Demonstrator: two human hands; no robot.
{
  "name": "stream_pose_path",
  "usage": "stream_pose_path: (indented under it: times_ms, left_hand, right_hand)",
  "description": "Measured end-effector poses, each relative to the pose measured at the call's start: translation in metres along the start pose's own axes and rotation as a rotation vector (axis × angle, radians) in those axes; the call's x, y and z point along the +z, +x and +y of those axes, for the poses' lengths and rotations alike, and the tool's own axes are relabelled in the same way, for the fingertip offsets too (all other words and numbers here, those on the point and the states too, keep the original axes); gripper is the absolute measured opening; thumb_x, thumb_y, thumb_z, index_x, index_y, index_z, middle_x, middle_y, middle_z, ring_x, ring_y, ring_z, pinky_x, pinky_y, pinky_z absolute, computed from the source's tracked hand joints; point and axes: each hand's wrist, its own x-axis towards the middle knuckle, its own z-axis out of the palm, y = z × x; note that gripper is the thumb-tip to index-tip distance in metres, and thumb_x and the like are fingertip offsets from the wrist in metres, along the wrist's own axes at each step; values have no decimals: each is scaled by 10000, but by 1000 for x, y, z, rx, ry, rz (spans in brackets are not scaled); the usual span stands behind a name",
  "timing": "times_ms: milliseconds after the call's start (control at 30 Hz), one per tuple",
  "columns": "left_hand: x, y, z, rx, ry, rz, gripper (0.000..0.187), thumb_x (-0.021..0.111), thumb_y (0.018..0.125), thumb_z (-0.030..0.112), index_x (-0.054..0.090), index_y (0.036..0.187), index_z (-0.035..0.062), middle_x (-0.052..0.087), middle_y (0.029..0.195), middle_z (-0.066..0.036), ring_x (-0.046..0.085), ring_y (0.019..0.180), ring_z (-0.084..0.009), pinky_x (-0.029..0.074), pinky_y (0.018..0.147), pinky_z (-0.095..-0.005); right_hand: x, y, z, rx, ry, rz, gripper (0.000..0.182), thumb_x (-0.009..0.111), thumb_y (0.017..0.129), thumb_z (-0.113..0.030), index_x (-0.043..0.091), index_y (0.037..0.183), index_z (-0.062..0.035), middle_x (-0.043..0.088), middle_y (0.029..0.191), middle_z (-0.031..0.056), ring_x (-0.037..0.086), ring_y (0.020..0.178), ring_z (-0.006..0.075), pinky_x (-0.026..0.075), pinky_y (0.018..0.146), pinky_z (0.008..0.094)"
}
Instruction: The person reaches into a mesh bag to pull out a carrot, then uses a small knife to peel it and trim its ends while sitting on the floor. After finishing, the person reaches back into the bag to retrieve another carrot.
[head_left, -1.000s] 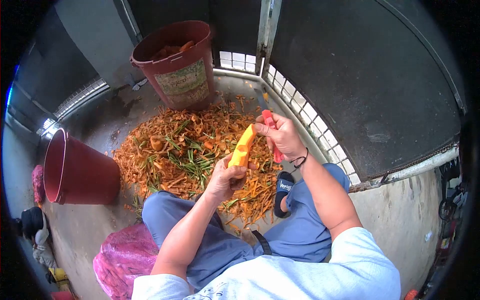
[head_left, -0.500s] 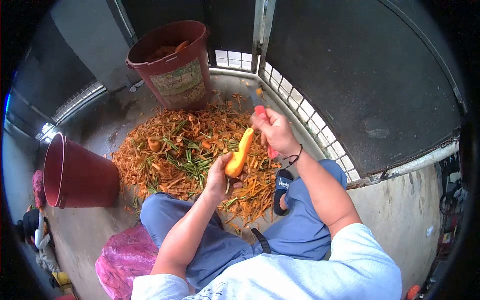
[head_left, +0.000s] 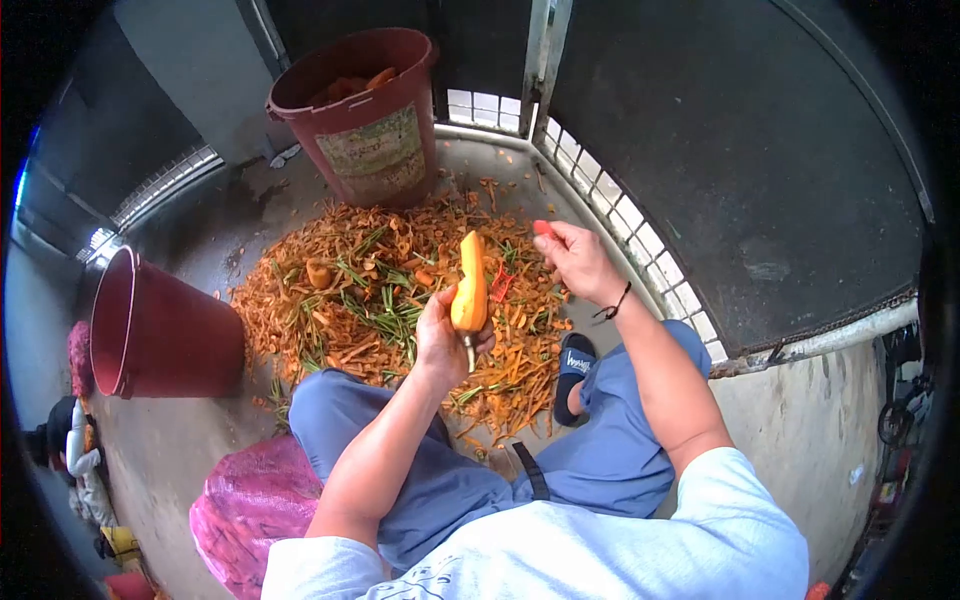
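My left hand (head_left: 440,335) is wrapped round the lower part of a thick orange carrot (head_left: 470,290). The carrot stands nearly upright, narrow end up, with a pale stalk stub showing below my fingers. Off to its right, my right hand (head_left: 580,265) is closed on a red peeler (head_left: 543,229), its end poking out past the thumb. A red forked piece (head_left: 501,283) shows against the peelings between the carrot and my right hand. Beneath both hands spreads a large heap of peelings (head_left: 330,330) mixed with green stalks.
A dark red bucket (head_left: 375,150) with carrots inside stands behind the heap. Another red bucket (head_left: 170,325) leans at the left. A pink mesh sack (head_left: 255,500) lies by my left knee. Dark panels (head_left: 740,170) and a barred gap edge the right side.
The carrot has turned more upright, showing its stalk end. My right hand has moved a little right and away from the carrot. The whole view has shifted slightly.
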Motion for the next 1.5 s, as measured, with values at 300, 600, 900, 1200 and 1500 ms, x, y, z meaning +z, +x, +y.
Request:
stream_pose_path:
  times_ms: [300,600,900,1200,1500]
  left_hand:
    - [-4,10,3,216,5,191,419,416,1017,544,570,1032,155,601,723,-16,581,520,-191,432,414,-334]
    - [-4,4,6,246,59,114,381,391,1046,485,565,1035,147,605,738,-24,569,494,-196,434,411,-338]
    - [6,-3,5,334,110,112,382,428,1050,491,558,1004,135,622,749,-42,593,546,-188,430,424,-341]
    - [4,-3,8,291,124,80,504,417,1030,555,607,972,91,614,714,-56,552,516,-197,392,430,-340]
    - [2,-6,9,274,83,50,479,464,1020,580,614,1076,129,600,718,-43,518,506,-189,366,444,-319]
  right_hand:
    - [41,-43,-30,-679,-418,-186,332,686,941,-435,745,998,-113,690,802,107,689,749,307,543,653,434]
    - [35,-39,-37,-734,-486,-140,342,673,948,-425,716,857,-98,669,727,97,675,698,313,525,616,447]
    - [31,-42,-39,-709,-360,-134,305,688,943,-392,729,873,-98,686,738,96,687,688,305,529,601,431]
    - [23,-34,-32,-666,-404,-2,349,676,954,-419,706,845,-89,684,741,105,691,694,310,542,614,422]
    - [21,-31,-32,-590,-450,118,280,765,890,-331,723,885,-54,680,751,122,682,702,326,523,606,409]
